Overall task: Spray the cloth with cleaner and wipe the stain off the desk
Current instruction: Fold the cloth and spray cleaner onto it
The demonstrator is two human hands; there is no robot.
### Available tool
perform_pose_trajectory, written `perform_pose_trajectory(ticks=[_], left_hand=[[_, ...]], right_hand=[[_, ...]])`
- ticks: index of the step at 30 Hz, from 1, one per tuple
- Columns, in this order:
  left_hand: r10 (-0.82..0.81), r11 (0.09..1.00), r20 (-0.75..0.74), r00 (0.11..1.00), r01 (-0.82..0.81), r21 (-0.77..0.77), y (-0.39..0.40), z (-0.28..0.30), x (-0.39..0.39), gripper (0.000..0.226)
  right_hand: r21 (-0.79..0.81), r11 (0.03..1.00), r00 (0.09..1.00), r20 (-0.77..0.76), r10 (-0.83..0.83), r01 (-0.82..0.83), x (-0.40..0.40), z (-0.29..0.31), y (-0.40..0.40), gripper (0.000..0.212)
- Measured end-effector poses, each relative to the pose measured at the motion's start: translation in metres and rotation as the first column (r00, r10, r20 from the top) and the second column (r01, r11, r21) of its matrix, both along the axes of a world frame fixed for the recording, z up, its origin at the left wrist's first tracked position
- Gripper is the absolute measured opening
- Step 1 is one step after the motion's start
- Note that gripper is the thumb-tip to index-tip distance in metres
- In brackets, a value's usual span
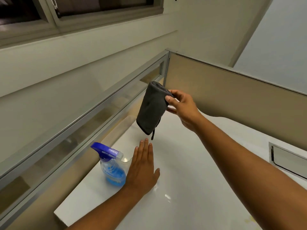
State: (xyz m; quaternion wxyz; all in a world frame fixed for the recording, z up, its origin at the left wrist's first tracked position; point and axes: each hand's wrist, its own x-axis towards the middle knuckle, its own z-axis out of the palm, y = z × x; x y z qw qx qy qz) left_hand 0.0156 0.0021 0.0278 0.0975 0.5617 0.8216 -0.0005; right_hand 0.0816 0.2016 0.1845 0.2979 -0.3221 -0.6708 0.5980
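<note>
My right hand (181, 107) pinches the top of a dark grey folded cloth (152, 108), which hangs above the white desk (191, 171). My left hand (142, 168) is flat and open, fingers together, just right of a clear spray bottle (112, 166) with blue liquid and a blue trigger head. The bottle stands on the desk near its left edge, and the hand does not grip it. A faint yellowish stain (249, 219) shows on the desk at the lower right.
Glass and metal partition (93, 112) runs along the desk's left side; a tan cubicle panel (232, 97) stands behind it. A metal cable flap (289, 160) is set in the desk at the right. A window (66, 14) is above.
</note>
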Motion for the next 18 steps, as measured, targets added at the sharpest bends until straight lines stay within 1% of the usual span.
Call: perform_pose_trajectory(ticks=[1,2,4,5,6,7,8,9,10,12,13,15,16,17,18], left_hand=[[0.005,0.997,0.064,0.998,-0.010,0.080,-0.002,0.004,0.002,0.099],[0.015,0.979,0.157,0.987,-0.047,0.199,-0.004,0.011,0.005,0.098],[0.020,0.893,0.363,0.932,-0.180,0.412,-0.005,0.027,0.012,0.090],[0.013,0.841,0.450,0.893,-0.253,0.479,-0.004,0.037,0.016,0.085],[0.000,0.794,0.534,0.845,-0.324,0.514,-0.002,0.048,0.020,0.082],[-0.021,0.767,0.616,0.788,-0.382,0.515,0.001,0.058,0.025,0.082],[-0.053,0.764,0.690,0.722,-0.415,0.494,0.005,0.071,0.031,0.081],[-0.094,0.785,0.760,0.643,-0.422,0.454,0.009,0.081,0.036,0.080],[-0.139,0.825,0.830,0.541,-0.400,0.398,0.013,0.090,0.042,0.077],[-0.180,0.920,0.935,0.305,-0.285,0.270,0.019,0.104,0.057,0.068],[-0.183,0.947,0.959,0.216,-0.223,0.231,0.019,0.109,0.065,0.064],[-0.190,0.962,0.976,0.108,-0.179,0.207,0.016,0.116,0.083,0.060],[-0.198,0.960,0.979,0.058,-0.188,0.205,0.013,0.119,0.092,0.058],[-0.201,0.959,0.980,0.006,-0.204,0.198,0.011,0.121,0.101,0.057],[-0.199,0.960,0.979,-0.040,-0.210,0.186,0.008,0.123,0.109,0.056]], right_hand=[[-0.028,0.999,1.000,-0.020,0.018,-0.018,0.015,0.013,0.001,0.019],[-0.054,0.998,0.998,-0.037,0.042,-0.044,0.030,0.025,0.001,0.023],[-0.091,0.990,0.993,-0.056,0.104,-0.109,0.062,0.048,-0.002,0.031],[-0.101,0.984,0.989,-0.057,0.140,-0.145,0.078,0.056,-0.004,0.034],[-0.110,0.977,0.983,-0.056,0.177,-0.182,0.093,0.064,-0.007,0.036],[-0.119,0.971,0.978,-0.045,0.205,-0.209,0.108,0.068,-0.009,0.037],[-0.136,0.964,0.974,-0.039,0.225,-0.228,0.121,0.071,-0.011,0.039],[-0.153,0.959,0.971,-0.033,0.235,-0.237,0.134,0.073,-0.014,0.041],[-0.171,0.955,0.971,-0.033,0.238,-0.240,0.146,0.073,-0.018,0.042],[-0.214,0.951,0.975,-0.032,0.221,-0.223,0.167,0.074,-0.025,0.041],[-0.240,0.948,0.978,-0.040,0.205,-0.209,0.176,0.075,-0.028,0.037],[-0.265,0.955,0.989,-0.089,0.117,-0.136,0.192,0.073,-0.033,0.033],[-0.289,0.952,0.986,-0.154,0.055,-0.098,0.199,0.071,-0.038,0.038],[-0.360,0.929,0.968,-0.252,-0.007,-0.087,0.206,0.064,-0.043,0.051],[-0.463,0.876,0.929,-0.366,-0.054,-0.131,0.212,0.052,-0.047,0.073]])
